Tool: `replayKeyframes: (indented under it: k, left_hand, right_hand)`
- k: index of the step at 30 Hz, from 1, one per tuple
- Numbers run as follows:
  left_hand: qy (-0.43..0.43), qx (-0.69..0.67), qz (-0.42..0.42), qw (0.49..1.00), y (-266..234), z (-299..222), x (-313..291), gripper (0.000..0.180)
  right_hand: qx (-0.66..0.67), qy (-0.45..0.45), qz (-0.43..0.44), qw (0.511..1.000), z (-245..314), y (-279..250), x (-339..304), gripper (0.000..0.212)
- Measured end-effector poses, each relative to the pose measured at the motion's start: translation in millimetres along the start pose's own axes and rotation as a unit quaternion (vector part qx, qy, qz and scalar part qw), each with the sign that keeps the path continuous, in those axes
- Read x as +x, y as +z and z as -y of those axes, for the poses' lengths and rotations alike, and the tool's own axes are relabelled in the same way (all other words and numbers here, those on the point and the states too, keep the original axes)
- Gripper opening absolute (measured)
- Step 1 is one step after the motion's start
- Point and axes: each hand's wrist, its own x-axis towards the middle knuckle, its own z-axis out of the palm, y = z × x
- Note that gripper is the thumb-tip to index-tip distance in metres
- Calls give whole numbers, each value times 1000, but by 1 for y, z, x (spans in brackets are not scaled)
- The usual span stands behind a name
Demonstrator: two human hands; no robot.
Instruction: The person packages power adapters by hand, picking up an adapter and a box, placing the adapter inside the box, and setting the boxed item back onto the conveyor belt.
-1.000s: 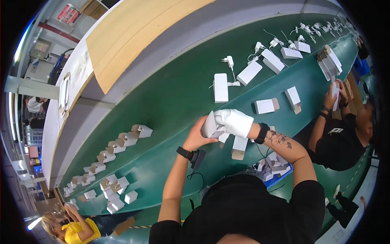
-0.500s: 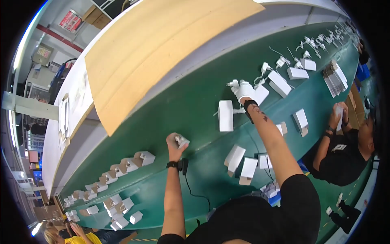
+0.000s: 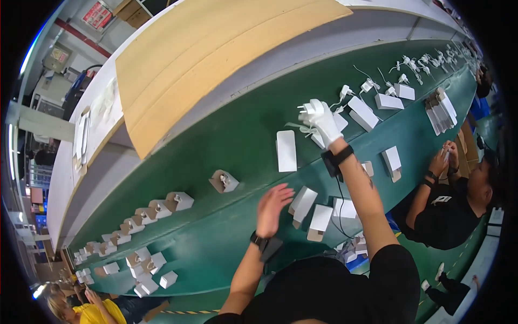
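Just right of and beyond the white carton (image 3: 286, 152), the gloved right hand (image 3: 318, 117) grips a white plug adapter (image 3: 307, 110), probably light, hard and slick, best held by its body, while the empty left hand (image 3: 274, 205) extends its fingers on the carton's near side.

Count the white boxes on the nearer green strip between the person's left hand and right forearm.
3: one white box beside the left hand, another in the middle, a third nearest the right forearm. Others may be hidden behind that arm.
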Motion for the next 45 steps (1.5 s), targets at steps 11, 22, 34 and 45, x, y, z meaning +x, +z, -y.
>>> replayKeyframes:
  k: [11,22,34,45]
  left_hand:
    - [-129,-249,26,959,25,90,83,50]
    - [-62,-117,66,989,20,46,66,73]
    - [-69,323,-133,935,-33,38,128,87]
    - [-30,263,248,932,-60,-23,98,93]
  right_hand:
    - [73,60,32,995,71,-17,-214,31]
    - [-467,-169,35,867,39,13,-213,30]
    - [191,139,101,966,-11,18,-201,52]
    - [468,185,244,829,24,-27,-175,58]
